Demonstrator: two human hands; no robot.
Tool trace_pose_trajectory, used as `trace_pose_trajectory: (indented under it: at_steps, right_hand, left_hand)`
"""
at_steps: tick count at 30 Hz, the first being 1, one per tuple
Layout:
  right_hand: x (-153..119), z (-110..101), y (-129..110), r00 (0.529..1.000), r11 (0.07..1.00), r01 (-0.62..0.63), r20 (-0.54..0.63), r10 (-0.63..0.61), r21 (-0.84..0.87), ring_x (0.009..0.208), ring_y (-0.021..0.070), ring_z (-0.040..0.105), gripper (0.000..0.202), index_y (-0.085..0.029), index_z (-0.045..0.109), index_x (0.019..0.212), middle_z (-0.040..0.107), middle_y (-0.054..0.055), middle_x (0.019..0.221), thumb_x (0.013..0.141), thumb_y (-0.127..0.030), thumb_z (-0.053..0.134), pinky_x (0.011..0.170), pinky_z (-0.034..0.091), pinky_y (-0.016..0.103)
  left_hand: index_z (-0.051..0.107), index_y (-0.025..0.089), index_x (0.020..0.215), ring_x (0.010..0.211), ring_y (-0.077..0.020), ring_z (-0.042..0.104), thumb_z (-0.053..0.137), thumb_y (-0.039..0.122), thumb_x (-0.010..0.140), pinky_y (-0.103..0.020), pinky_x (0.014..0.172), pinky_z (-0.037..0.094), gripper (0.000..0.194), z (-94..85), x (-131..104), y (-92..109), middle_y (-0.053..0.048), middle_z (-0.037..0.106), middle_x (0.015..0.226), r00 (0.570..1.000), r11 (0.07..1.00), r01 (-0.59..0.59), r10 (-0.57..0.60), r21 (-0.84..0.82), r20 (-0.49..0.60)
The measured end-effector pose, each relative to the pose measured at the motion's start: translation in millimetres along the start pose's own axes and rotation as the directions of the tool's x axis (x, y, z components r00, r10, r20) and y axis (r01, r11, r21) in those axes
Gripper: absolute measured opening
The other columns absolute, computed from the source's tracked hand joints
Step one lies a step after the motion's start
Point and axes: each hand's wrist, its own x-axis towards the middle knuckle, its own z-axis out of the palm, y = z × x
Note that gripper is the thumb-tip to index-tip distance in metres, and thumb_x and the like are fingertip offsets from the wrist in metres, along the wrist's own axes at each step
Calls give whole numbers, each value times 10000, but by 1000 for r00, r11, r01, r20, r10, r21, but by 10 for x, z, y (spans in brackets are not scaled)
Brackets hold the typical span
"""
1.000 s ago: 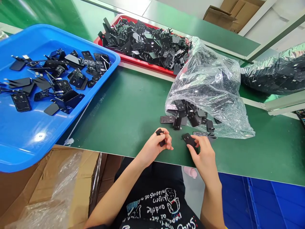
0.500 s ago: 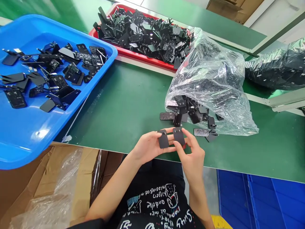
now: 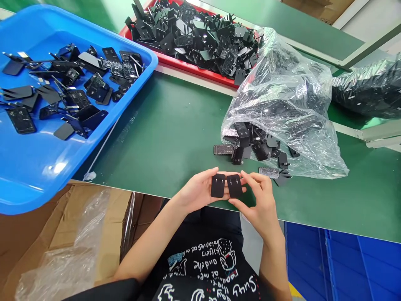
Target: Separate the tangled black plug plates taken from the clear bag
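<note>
Two black plug plates, each with a pair of small metal pins, lie side by side over the fingers of my left hand (image 3: 200, 188). The left plug plate (image 3: 217, 186) rests there, pins up, with my thumb raised by its upper edge. At the right plug plate (image 3: 234, 187), thumb and index finger of my right hand (image 3: 258, 196) hold its lower and upper edges. Just beyond my hands, loose black plug parts (image 3: 237, 155) spill from the mouth of a clear plastic bag (image 3: 282, 96) onto the green table (image 3: 178, 121).
A blue tray (image 3: 131, 90) with scattered black plug parts stands at the left. Behind is a red tray (image 3: 200, 72) heaped with similar parts. Another filled bag (image 3: 369, 90) lies at the far right. Below the table edge are cardboard (image 3: 108, 234) and blue crates (image 3: 351, 259).
The left plate has turned more upright, so both pins show, and my left thumb has lifted off its face. My right fingers have spread to the right plate's edges. The view has shifted slightly.
</note>
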Motion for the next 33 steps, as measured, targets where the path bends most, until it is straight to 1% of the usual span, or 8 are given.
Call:
trace_pose_trajectory:
  at_steps: [2,8,14,17,21,28,30,33]
  right_hand:
    - [8,18,0,1000,999,-9,19,8,36,1063,263,518,586,-305,392,1391,467,97,1167,862,-360,637,871,498,443]
    - [39,109,-44,998,987,-50,-16,54,154,1083,253,538,587,-318,391,1375,463,83,1186,851,-371,650,853,534,433]
    - [71,159,-47,998,971,-55,-15,60,231,1050,247,563,565,-277,430,1314,495,86,1171,820,-394,678,811,554,410]
    - [76,173,-55,997,970,-61,-26,69,236,1042,244,568,576,-263,424,1297,506,88,1164,806,-401,692,799,554,401]
    - [78,186,-63,996,972,-74,-37,84,225,1072,257,560,551,-254,429,1256,516,90,1159,802,-432,687,817,546,417]
    - [105,209,-83,993,974,-90,-51,102,206,984,242,584,543,-244,434,1184,534,83,1111,785,-516,681,786,548,407]
    - [107,211,-79,994,978,-78,-63,92,192,995,247,582,570,-243,433,1193,534,89,1124,778,-550,674,802,544,420]
    - [88,212,-63,994,987,-34,-98,50,155,1087,273,549,652,-242,413,1265,495,124,1240,771,-586,662,854,529,458]
  left_hand:
    - [660,104,1144,1087,-281,631,363,353,954,-406,989,416,432,-1,0,-5,-148,692,1100,1000,1000,-7,7,10,0]
    - [618,89,1214,1105,-293,620,356,352,958,-433,1019,376,451,-10,6,1,-167,677,1135,1000,999,16,-16,-38,6]
    - [555,70,1290,1171,-312,575,338,368,965,-458,1048,335,491,-18,16,11,-183,644,1197,1000,997,16,-15,-74,6]
    - [524,69,1321,1187,-320,561,353,369,962,-471,1060,315,498,-18,21,11,-183,634,1215,1000,997,13,-13,-80,0]
    - [485,80,1355,1176,-319,567,361,375,960,-475,1058,307,508,-16,25,10,-180,631,1220,1000,994,11,-11,-106,2]
    - [498,96,1329,1133,-297,582,394,409,951,-431,1001,342,501,-25,23,11,-162,637,1206,994,993,21,-34,-117,-108]
    - [509,96,1312,1112,-288,594,388,406,954,-419,987,352,489,-19,23,13,-159,647,1186,995,992,18,-31,-127,-100]
    - [516,99,1300,1111,-296,598,371,399,960,-429,991,349,476,0,21,19,-165,638,1199,998,989,18,-26,-148,-55]
